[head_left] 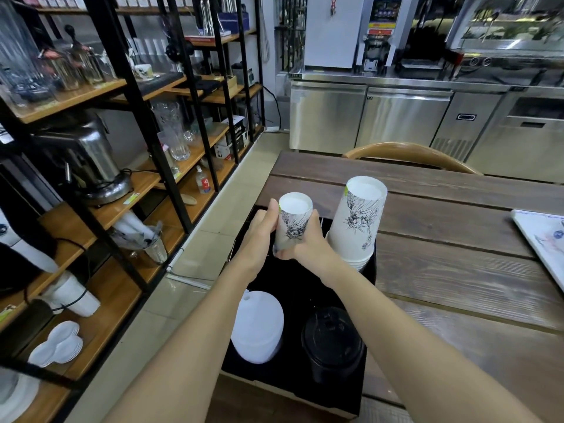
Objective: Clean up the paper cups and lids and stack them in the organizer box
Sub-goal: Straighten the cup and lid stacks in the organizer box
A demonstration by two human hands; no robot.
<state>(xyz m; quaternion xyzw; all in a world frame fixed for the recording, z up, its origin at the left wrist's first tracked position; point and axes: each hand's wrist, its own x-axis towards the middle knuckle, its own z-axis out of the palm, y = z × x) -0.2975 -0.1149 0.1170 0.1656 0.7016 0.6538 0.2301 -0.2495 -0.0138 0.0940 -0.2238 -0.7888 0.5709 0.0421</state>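
I am holding a small paper cup (293, 222) upside down, its white base facing up and its printed black drawing inverted, over the far-left part of the black organizer box (308, 389). Both of my hands are gripping it — my left hand (263, 228) is curling around its left side with the thumb lying up along the wall, and my right hand (306, 244) is wrapping the lower right side, fingers closed against the paper near the rim.

Just beside it on the right, a taller stack of larger paper cups (358, 222) is standing upside down in the far-right part of the box, several rims showing nested at the bottom. Nearer to me, a stack of white lids (258, 326) is sitting in the near-left part, tilting a little, and a stack of black lids (332, 341) is sitting in the near-right part.

The box is resting at the left edge of a dark wooden table (457, 239). A white printed sheet (541, 239) is lying at the table's right edge, and a curved wooden chair back (409, 151) is showing beyond the far side. Wooden shelves (100, 209) with glassware and appliances are running along my left — steel counters (396, 114) are standing behind.
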